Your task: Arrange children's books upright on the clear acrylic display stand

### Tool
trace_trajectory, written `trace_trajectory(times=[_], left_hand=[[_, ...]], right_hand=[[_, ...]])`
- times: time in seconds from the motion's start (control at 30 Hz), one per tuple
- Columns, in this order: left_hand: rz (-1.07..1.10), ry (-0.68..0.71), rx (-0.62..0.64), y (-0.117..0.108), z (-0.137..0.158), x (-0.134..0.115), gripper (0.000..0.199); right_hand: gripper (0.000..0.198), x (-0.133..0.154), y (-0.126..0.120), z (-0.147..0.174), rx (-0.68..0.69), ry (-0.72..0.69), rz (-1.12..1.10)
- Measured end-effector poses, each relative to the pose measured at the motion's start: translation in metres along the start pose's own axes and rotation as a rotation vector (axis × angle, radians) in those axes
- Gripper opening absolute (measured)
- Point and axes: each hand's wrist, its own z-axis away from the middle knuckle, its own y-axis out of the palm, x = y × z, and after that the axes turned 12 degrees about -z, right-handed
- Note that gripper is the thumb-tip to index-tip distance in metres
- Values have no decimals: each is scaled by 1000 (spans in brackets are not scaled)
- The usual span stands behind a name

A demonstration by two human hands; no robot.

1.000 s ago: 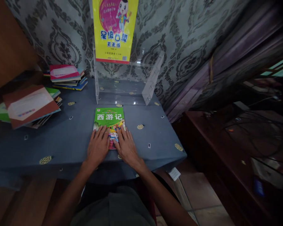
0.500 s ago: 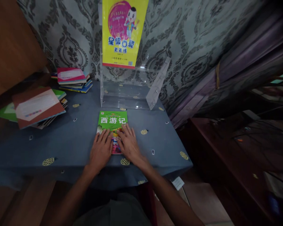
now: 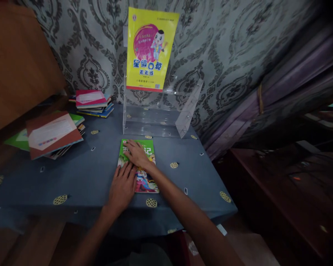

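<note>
A green book (image 3: 146, 181) with a colourful cartoon cover and white Chinese characters lies flat near the front of the table. My left hand (image 3: 124, 183) rests with fingers outstretched on the book's lower left part. Across its upper left lies my right hand (image 3: 138, 153), palm down and fingers spread, hiding part of the title. Neither hand grips anything. Behind the book stands a clear acrylic rack (image 3: 152, 120), with a yellow workbook (image 3: 152, 51) upright on its top tier.
To the left, one stack of books is topped by a brown book (image 3: 54, 133); a second stack behind it has a pink book (image 3: 91, 98) on top. A blue cloth (image 3: 94, 181) covers the table. Patterned wallpaper and a purple curtain (image 3: 238, 114) are behind.
My right hand has moved up and left across the book, onto its title. My left hand stays at the lower left of the cover. The view has tilted up slightly.
</note>
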Motion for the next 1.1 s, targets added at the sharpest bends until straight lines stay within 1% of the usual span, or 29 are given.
trace_trajectory(times=[0.07, 0.13, 0.2, 0.3, 0.4, 0.5, 0.6, 0.7, 0.8, 0.93, 1.1], left_hand=[[-10, 2, 6, 1, 0, 0, 40], [-22, 4, 17, 0, 1, 0, 41], [-38, -1, 40, -1, 1, -2, 42], [-64, 4, 89, -5, 2, -11, 48], [-49, 76, 123, -7, 4, -21, 56], [11, 200, 120, -10, 8, -26, 61], [52, 289, 104, -14, 12, -26, 57], [54, 300, 100, -18, 14, -23, 47], [38, 293, 72, -22, 14, -20, 41], [34, 325, 51, -26, 15, -16, 41], [46, 389, 88, -36, 15, -9, 42]], right_hand=[[44, -13, -6, 4, -60, 89, 33], [44, -28, -10, 13, -118, 149, 58], [45, -44, -10, 24, -164, 147, 56], [49, -65, -4, 40, -235, 146, 26], [51, -78, 5, 49, -288, 146, 25], [52, -82, 9, 51, -306, 145, 38], [53, -83, 10, 51, -316, 136, 51], [56, -83, 12, 57, -327, 123, 62], [56, -82, 18, 70, -343, 97, 76], [57, -83, 25, 90, -346, 59, 86], [60, -87, 32, 104, -379, 20, 100]])
